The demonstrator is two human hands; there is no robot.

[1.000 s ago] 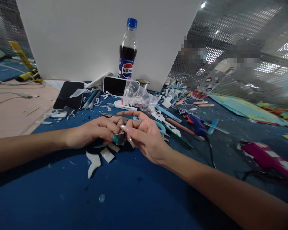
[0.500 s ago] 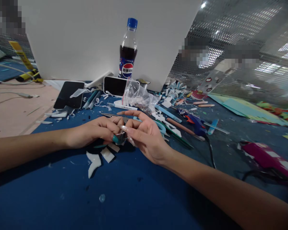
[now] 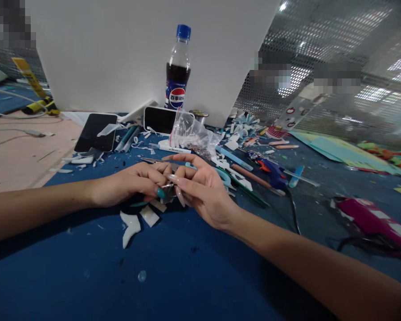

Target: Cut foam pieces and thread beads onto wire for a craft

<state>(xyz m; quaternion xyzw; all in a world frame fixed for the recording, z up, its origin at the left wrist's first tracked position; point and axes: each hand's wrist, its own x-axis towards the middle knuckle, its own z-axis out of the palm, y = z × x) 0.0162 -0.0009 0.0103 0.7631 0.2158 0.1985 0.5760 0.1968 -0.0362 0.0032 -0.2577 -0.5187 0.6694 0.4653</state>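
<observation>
My left hand [image 3: 133, 183] is closed, its thumb and curled fingers pinching a small dark, shiny piece [image 3: 169, 191] that is mostly hidden. From the other side, my right hand [image 3: 205, 191] pinches at the same piece with thumb and fingertips, its index finger stretched out above. The piece is too covered to name. Behind the fingers lie scissors with light blue handles [image 3: 225, 177], partly hidden. On the blue table just below my left hand are a curved white cutout [image 3: 130, 228] and a white rectangular piece [image 3: 150, 216].
A cola bottle [image 3: 178, 73] stands at the back by a white board [image 3: 103, 53]. Two phones, a clear plastic bag [image 3: 190, 131], pens and white scraps lie before it. To the right are a blue glue gun [image 3: 270, 171] and a magenta tool [image 3: 370, 220] with a cord.
My right thumb and fingertips have shifted very slightly at the small dark piece. Otherwise both hands and the things on the table stay in place.
</observation>
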